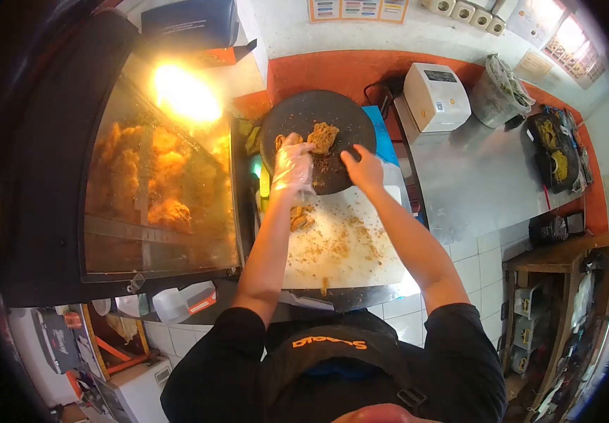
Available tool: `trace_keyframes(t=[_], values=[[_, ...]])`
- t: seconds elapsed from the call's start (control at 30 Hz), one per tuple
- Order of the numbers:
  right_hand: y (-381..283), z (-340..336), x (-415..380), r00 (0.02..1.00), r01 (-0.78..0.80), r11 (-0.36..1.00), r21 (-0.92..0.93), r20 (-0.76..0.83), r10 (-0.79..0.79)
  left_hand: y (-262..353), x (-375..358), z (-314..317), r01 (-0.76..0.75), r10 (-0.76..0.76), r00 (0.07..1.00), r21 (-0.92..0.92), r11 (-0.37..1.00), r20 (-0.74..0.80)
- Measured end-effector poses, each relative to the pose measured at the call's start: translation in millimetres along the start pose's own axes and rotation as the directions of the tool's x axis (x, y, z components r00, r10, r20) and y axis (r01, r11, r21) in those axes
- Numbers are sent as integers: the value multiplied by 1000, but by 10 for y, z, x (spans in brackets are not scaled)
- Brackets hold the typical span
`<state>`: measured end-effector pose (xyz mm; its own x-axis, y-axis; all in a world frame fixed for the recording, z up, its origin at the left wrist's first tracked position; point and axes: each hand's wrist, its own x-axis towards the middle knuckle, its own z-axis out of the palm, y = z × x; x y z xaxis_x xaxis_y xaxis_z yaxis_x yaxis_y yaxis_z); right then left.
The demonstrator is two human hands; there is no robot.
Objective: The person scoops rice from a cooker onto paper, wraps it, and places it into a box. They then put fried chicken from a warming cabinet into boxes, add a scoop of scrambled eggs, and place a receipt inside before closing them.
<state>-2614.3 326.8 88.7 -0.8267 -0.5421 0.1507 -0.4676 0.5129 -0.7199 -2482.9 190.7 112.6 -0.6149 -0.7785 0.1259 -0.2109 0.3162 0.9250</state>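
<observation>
A dark round plate [297, 106] bears loose crumbs and a piece of fried chicken [323, 137]. My left hand [294, 168], in a clear plastic glove, is over the left side of the plate. Its fingers are curled round another fried piece, partly hidden by the hand. My bare right hand [364, 169] is at the plate's right rim, fingers apart, with nothing visible in them. Below the plate lies a white cutting board [382, 271] strewn with crumbs. A further fried piece [300, 220] sits on the board, beside my left forearm.
On the left a lit glass display case [160, 247] holds several fried pieces. A white label printer [437, 99] and a clear bucket [498, 95] stand on the metal counter [452, 176] at right, with a black bag [555, 151]. A plastic jug [174, 304] hangs below the case.
</observation>
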Motion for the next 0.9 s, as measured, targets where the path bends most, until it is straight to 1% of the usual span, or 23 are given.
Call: trace_keyframes(t=[0.03,0.07,0.1,0.13,0.2,0.23,0.27,0.3,0.33,0.37,0.4,0.43,0.47,0.5,0.53,0.57,0.63,0.67,0.73,0.77,0.83,0.87,0.9], values=[[-94,-146,84,1000,-8,998,62,28,6,-7,-142,-92,158,-163,986,-351,923,15],[-196,-238,185,999,-15,992,126,52,9,33,-303,-186,279,-301,950,-650,707,81],[-286,-230,284,999,40,987,153,6,-42,82,-522,-283,141,-173,984,-447,883,-30],[-464,-263,314,999,45,986,158,8,-46,107,-756,-360,-5,-16,994,-196,980,-104],[-881,-302,355,995,95,981,170,0,-97,-176,-1120,-351,-1,-37,994,-347,938,-104],[-770,-10,410,988,153,980,128,-16,-153,-85,-1335,-386,1,-43,995,-441,898,-86],[-667,194,437,987,158,979,130,-11,-157,98,-1577,-435,6,-51,996,-533,846,-68],[-589,370,454,973,181,983,40,139,-185,314,-1833,-556,177,-196,980,-603,778,35],[-558,535,501,940,217,975,-40,279,-198,464,-2016,-690,335,-318,936,-645,686,148],[-552,655,639,927,321,941,-108,241,-288,484,-2083,-717,311,-305,944,-654,690,127],[-642,624,696,923,325,940,-99,251,-293,488,-2233,-781,255,-246,966,-439,862,79],[-734,513,719,939,235,971,-39,268,-216,478,-2436,-864,198,-189,980,-182,963,65],[-842,416,790,948,154,988,17,278,-153,384,-2560,-929,201,-192,979,-178,963,63],[-884,370,706,970,163,985,51,176,-170,224,-2639,-979,37,-35,999,-55,998,32],[-799,405,612,969,163,985,54,180,-170,120,-2724,-1018,-118,117,993,74,990,24],[-665,464,563,965,162,987,12,206,-161,79,-2760,-1014,-118,117,993,76,990,16],[-529,550,609,956,140,990,-29,264,-127,69,-2974,-1015,40,-48,992,-64,997,-118],[-642,493,791,955,155,988,-28,260,-142,61,-2982,-972,31,-39,991,-68,997,-131],[-741,420,837,951,96,995,-19,298,-86,85,-3122,-1045,139,-154,980,-113,984,-128],[-733,400,761,974,149,988,38,168,-153,124,-3053,-1070,125,-139,981,-110,986,-135],[-591,494,510,973,157,987,44,164,-162,250,-3081,-1155,181,-191,980,-132,975,-63],[-499,513,419,972,161,986,34,166,-165,259,-3116,-1139,191,-201,977,-133,973,-67],[-464,527,584,950,85,995,52,296,-96,276,-3189,-1153,184,-205,972,-168,968,-115]])
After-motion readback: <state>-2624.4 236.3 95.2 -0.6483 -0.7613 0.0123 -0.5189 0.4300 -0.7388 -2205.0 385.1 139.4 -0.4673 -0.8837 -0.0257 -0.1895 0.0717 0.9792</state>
